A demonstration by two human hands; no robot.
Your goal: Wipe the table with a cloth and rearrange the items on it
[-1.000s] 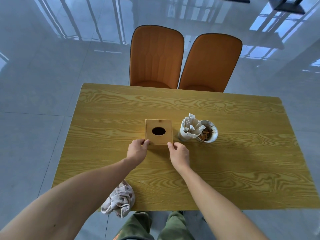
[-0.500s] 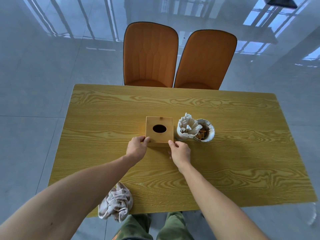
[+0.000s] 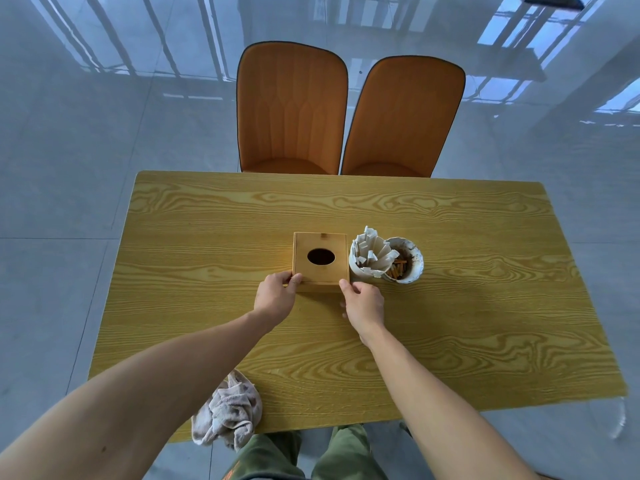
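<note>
1. Two hands hold the box [image 3: 320,259] at its near corners: the left hand [image 3: 275,296] pinches the near-left corner between thumb and fingers, and the right hand [image 3: 363,303] pinches the near-right corner with its thumb tip on the top edge.
2. The box is wooden, square, with an oval hole in its top. It stands flat near the middle of the desk [image 3: 485,306].
3. Just right of the box stands a white cup [image 3: 369,258] of folded white pieces, touching or almost touching the box.
4. A second white cup [image 3: 408,261] stands against the first on its right and holds orange-brown sticks.
5. The cloth [image 3: 227,414] lies crumpled at the near edge of the desk, left of the person's knees, partly overhanging the edge.
6. Two orange chairs [image 3: 292,109] stand side by side at the far edge of the desk.
</note>
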